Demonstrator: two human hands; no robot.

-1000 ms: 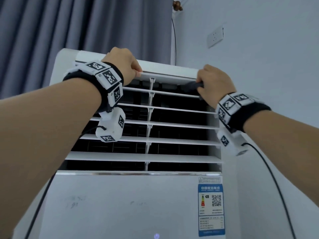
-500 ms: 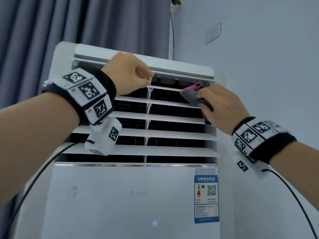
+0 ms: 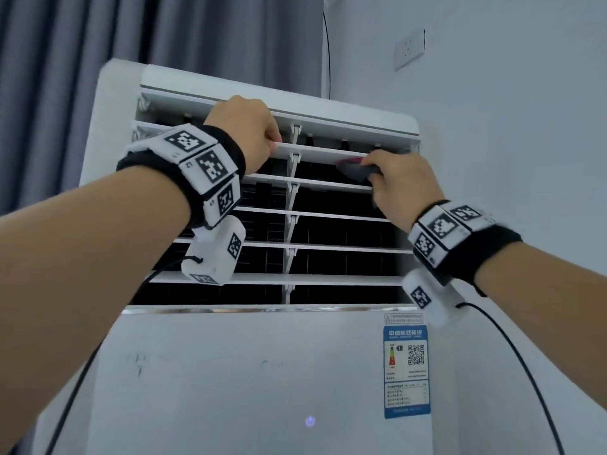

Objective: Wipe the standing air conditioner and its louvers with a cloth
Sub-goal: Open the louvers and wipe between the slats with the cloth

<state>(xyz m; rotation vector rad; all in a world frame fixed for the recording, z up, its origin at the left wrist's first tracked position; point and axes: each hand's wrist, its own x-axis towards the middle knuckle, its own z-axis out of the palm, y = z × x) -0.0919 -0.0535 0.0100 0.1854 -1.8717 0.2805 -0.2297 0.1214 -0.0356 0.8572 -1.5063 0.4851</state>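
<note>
A white standing air conditioner (image 3: 249,372) fills the middle of the view, its several white louvers (image 3: 322,247) open over a dark vent. My left hand (image 3: 244,133) pinches the front edge of an upper louver (image 3: 315,153), left of the centre post. My right hand (image 3: 399,185) grips a grey cloth with a pink edge (image 3: 356,169) and presses it against the right part of that same louver. Most of the cloth is hidden under my fingers.
Grey curtains (image 3: 98,60) hang behind and left of the unit. A white wall with a socket (image 3: 409,49) stands at the right. A blue energy label (image 3: 406,369) sits on the front panel. Black cables (image 3: 525,369) trail from both wrist bands.
My left hand has shifted along the louver edge and still pinches it. My right hand has moved the cloth up from the lower slat onto the upper louver.
</note>
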